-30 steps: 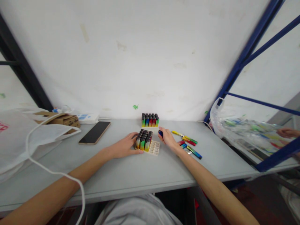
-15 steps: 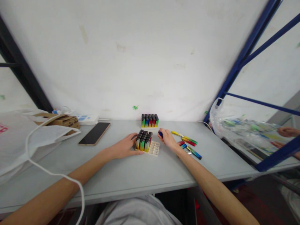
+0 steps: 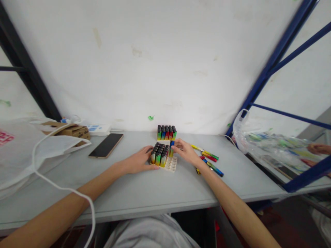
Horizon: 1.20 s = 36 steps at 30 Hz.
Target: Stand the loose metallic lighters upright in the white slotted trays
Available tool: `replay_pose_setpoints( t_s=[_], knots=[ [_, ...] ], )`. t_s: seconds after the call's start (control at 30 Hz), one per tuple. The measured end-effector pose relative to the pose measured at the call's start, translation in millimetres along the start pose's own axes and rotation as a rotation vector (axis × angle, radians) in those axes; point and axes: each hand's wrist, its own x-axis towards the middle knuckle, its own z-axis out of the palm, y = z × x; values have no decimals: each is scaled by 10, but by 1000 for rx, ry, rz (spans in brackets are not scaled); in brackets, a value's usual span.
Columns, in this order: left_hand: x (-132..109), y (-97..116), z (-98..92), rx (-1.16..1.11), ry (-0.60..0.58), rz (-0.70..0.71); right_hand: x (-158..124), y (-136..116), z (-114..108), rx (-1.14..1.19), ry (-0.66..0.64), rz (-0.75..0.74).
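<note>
A pale tray (image 3: 171, 164) of round pockets lies on the grey table, its left part filled with upright black-topped lighters (image 3: 158, 157). My left hand (image 3: 139, 161) is wrapped round the left side of this group, thumb along its front edge. Between the fingers of my right hand (image 3: 182, 149), a blue and yellow lighter (image 3: 171, 151) stands upright over the back of the tray, beside the filled rows. Whether its base sits in a pocket I cannot tell. Loose lighters (image 3: 210, 156) in several colours lie right of my right hand, some partly behind the forearm.
A second full block of lighters (image 3: 167, 132) stands near the wall. To the left are a phone (image 3: 106, 146), a plastic bag (image 3: 18, 151), a cardboard box (image 3: 77, 131) and a white cable (image 3: 64, 189). Another person's hands (image 3: 319, 149) show beyond the blue frame (image 3: 307, 175).
My right hand has brought the blue lighter left to the tray and turned it upright. My left hand stays beside the group. The view has shifted slightly.
</note>
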Motion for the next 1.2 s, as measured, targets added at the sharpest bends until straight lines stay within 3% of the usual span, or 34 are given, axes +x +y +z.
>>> replay_pose_setpoints(
  t_s=[0.5,0.63,0.7,0.8,0.9,1.2],
  knots=[
    [-3,16,-1,4,-4,-15,-97,-232,-83,-351,-148,-129],
    [-9,23,-16,13,-20,-11,-98,-237,-361,-370,-175,-142],
    [-8,18,-16,13,-27,-18,-91,-158,-608,-449,-98,-87],
    [-7,-1,-1,23,-29,-31,-92,50,-980,-771,94,140],
    [-9,-21,14,28,-10,-22,-119,261,-1199,-952,109,334],
    [-10,-1,-3,17,-8,-19,-115,446,-1154,-930,13,351]
  ],
)
